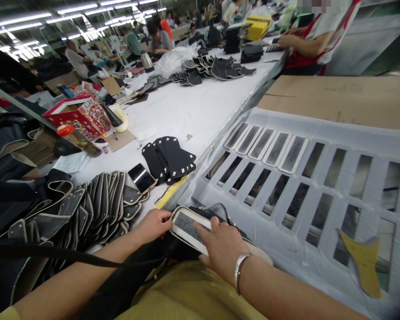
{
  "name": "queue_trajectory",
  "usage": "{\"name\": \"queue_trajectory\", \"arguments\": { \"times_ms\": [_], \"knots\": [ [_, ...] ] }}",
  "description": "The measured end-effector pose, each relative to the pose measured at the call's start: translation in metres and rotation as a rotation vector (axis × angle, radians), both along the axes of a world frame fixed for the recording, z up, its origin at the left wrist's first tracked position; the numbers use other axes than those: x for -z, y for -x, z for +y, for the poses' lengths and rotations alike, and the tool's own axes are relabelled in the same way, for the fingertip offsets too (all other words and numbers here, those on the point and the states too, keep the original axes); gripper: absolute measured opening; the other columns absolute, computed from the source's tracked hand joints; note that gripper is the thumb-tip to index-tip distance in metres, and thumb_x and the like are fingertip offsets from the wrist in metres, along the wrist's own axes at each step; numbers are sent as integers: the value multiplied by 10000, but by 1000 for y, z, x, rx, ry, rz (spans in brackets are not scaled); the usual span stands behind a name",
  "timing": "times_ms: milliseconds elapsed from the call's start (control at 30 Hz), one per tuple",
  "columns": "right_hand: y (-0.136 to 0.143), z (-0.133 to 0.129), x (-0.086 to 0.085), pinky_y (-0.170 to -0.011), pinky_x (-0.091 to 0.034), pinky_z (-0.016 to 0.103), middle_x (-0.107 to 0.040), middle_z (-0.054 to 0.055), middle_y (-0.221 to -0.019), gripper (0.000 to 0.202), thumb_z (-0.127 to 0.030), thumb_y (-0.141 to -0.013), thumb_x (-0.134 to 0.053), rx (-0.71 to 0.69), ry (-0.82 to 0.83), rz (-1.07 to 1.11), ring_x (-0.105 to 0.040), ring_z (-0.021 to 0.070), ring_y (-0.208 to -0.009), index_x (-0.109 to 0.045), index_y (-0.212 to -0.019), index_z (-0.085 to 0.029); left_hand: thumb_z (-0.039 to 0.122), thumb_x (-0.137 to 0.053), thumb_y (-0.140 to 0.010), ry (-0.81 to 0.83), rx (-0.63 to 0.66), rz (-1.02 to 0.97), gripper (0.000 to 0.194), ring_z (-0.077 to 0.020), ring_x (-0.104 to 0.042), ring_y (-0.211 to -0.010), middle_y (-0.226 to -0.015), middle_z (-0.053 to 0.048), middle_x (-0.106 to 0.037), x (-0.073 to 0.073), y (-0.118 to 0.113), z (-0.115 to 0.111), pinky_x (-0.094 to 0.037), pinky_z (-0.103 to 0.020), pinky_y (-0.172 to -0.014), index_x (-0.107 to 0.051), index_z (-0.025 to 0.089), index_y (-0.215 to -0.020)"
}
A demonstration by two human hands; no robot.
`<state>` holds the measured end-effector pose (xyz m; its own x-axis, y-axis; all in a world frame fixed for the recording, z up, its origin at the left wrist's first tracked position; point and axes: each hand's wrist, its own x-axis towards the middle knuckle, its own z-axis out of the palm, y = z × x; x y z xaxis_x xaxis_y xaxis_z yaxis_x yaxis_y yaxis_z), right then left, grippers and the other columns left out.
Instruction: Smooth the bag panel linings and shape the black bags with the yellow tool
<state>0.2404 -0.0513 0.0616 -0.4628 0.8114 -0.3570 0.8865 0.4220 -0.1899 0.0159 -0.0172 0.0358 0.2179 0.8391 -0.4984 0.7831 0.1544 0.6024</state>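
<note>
A long panel with rounded corners, pale-bordered with a dark grey textured middle, lies tilted in front of me at the table's edge. At its left end, my left hand pinches the rim between thumb and fingers. My right hand, with a silver bangle at the wrist, grips the panel across its middle. Its index finger stretches over the grey part and its thumb is at the near edge. Dark fabric with what looks like a zipper shows behind the panel. The panel's underside is hidden.
On the right, a slotted white frame holds several similar panels and a yellow template. To the left are stacked dark pieces, a phone, black cutouts and a bottle. A co-worker stands far right.
</note>
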Motion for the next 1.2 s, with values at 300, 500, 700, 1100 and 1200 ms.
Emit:
{"name": "queue_trajectory", "arguments": {
  "times_ms": [300, 500, 700, 1100, 1200],
  "knots": [
    [3, 3, -4, -623, -458, 342, -549, 124, -979, 734, -475, -659, -704, -5, 16, -28, -590, 277, -797, -427, -1321, -319, 322, -486, -783, -120, 96, 82, 262, -120, -531, -455, -484, 25, -509, -7, -3, 1, -348, -188, -449, -556, 152, -596],
    [3, 3, -1, -626, -461, 352, -549, 122, -988, 727, -481, -656, -704, 6, 1, -24, -586, 281, -798, -435, -1313, -327, 533, -509, -778, 214, -261, -297, 437, -136, -534, -402, -455, 0, -543, 13, 13, 8, -439, -231, -414, -542, 149, -572],
    [4, 3, 2, -617, -455, 338, -540, 110, -974, 738, -484, -649, -706, 8, -4, -35, -586, 272, -791, -425, -1316, -339, 533, -670, -668, 272, -482, -533, 432, -67, -446, -362, -463, 20, -518, 32, 19, 9, -366, -174, -351, -570, 128, -552],
    [4, 1, 5, -614, -449, 333, -535, 113, -1009, 762, -479, -653, -701, 12, -11, -33, -586, 266, -786, -390, -1338, -357, 473, -777, -556, 362, -553, -575, 435, -16, -359, -345, -458, 67, -475, 36, 19, 13, -251, -135, -331, -529, 122, -622],
    [4, 2, 3, -630, -444, 327, -532, 115, -1016, 768, -462, -652, -707, 20, 13, -31, -584, 261, -799, -387, -1342, -356, 441, -789, -550, 380, -528, -576, 430, -17, -373, -360, -476, 70, -489, 35, 18, 17, -271, -125, -338, -533, 124, -687]
  ]
}}
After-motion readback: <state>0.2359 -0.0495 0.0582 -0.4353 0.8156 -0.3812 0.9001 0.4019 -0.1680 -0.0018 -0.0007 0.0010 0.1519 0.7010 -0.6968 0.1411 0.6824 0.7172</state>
